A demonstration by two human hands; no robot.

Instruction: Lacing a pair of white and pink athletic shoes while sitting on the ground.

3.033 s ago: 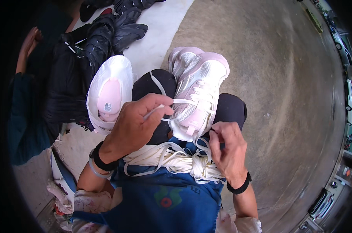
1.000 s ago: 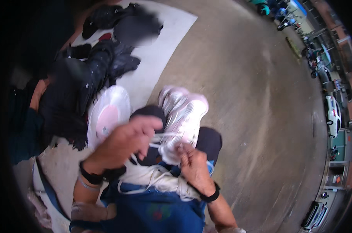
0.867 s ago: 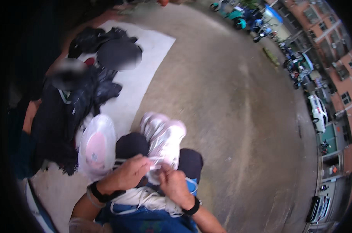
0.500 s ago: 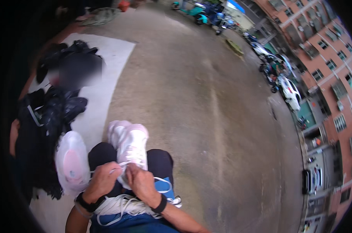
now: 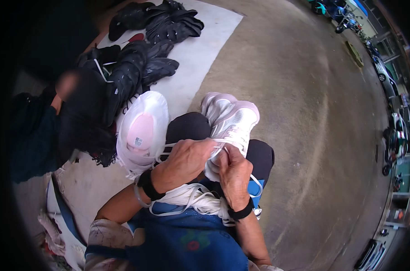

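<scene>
A white and pink sneaker [image 5: 235, 124] rests between my knees, toe pointing away, with a second similar shoe [image 5: 212, 105] behind it at its left. Over its tongue, my left hand [image 5: 184, 161] pinches a white shoelace [image 5: 219, 145] from the left side. My right hand [image 5: 235, 174] closes its thumb and fingertips on the lace from the right, close to the left fingertips. A loose bundle of white laces [image 5: 200, 198] lies across my lap on a blue apron [image 5: 182, 244]. Beside my left knee is a white shoe piece with a pink insole [image 5: 140, 135].
Stacked black shoe pieces [image 5: 175, 28] lie on a pale sheet [image 5: 214, 31] at the far left; more dark pieces [image 5: 128, 70] sit nearer. Another person's arm [image 5: 58, 101] shows at the left edge. Concrete ground [image 5: 304, 135] stretches right toward parked motorbikes [image 5: 347, 20].
The view has tilted down and left, so the shoe and both hands appear higher and further right. Both hands stay at the laces, fingertips close together.
</scene>
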